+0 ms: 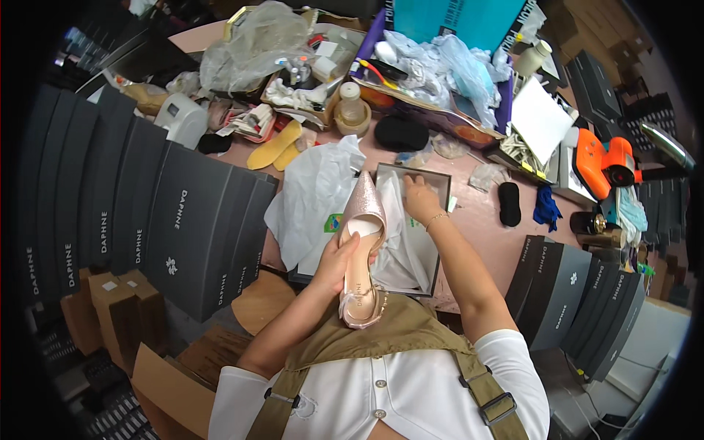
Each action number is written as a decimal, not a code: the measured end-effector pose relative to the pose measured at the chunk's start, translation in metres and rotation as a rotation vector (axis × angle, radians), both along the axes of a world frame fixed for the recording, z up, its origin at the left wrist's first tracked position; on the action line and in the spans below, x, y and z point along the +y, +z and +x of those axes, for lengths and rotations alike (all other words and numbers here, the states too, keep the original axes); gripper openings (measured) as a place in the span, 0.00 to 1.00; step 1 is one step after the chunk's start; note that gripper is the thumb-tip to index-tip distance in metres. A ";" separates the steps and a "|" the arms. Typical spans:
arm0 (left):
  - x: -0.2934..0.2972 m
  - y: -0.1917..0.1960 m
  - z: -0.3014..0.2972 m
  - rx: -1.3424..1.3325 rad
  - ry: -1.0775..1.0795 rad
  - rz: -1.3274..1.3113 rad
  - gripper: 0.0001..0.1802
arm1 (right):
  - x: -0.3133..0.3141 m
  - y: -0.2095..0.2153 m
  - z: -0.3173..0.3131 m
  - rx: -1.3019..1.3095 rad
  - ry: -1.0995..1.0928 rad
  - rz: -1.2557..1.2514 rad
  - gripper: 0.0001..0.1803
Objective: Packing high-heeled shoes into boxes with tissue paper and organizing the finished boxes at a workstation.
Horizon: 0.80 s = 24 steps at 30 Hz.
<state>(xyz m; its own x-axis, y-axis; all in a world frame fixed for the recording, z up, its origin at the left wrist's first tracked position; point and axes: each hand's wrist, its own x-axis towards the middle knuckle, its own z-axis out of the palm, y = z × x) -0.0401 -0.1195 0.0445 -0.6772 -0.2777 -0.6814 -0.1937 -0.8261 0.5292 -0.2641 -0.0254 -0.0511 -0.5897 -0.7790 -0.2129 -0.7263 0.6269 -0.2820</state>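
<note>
My left hand (342, 258) grips a glittery pink pointed high-heel shoe (362, 220) around its middle, toe pointing away from me, heel near my chest. My right hand (421, 199) reaches into an open dark shoebox (437, 178) on the pink table and presses on the white tissue paper (400, 249) lining it. More crumpled white tissue paper (312, 194) lies to the left of the box. A thin bracelet sits on my right wrist.
Stacks of dark grey shoebox lids (176, 220) stand at the left, more dark boxes (568, 293) at the right. The far table holds yellow insoles (275, 145), a jar (351, 108), an orange tool (609, 163), plastic bags and open cartons. Cardboard (165, 378) lies lower left.
</note>
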 end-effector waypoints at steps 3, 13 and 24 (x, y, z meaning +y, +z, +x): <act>0.005 0.001 0.004 -0.006 0.160 0.011 0.21 | 0.009 0.011 -0.005 -0.028 -0.072 -0.129 0.26; 0.026 0.008 0.014 0.229 0.067 -0.122 0.33 | 0.021 0.146 0.110 -0.043 0.269 -0.437 0.23; 0.034 0.017 0.035 0.226 -0.036 -0.119 0.34 | 0.023 0.127 0.122 0.221 0.403 -0.505 0.18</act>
